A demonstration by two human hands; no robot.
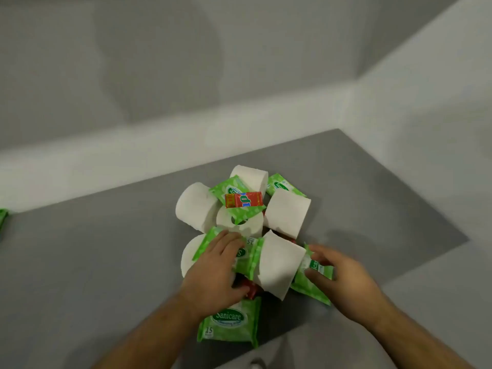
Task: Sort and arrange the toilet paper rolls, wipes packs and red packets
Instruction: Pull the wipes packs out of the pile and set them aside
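Head view: mixed pile mid-frame on grey counter [106,262]. Left hand [213,267] clasps green plastic wipes pack [250,265]. Right hand [342,272] pinches second green wipes pack [306,287], lower right. White toilet paper roll [279,267] leans between them: lift packs slowly or roll likely tumbles. Flat red foil packet [243,199] tops pile.

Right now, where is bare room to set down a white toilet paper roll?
Free: the grey surface between the pile and the green wipes pack at the left edge; also right of the pile. Crowded: the pile itself.
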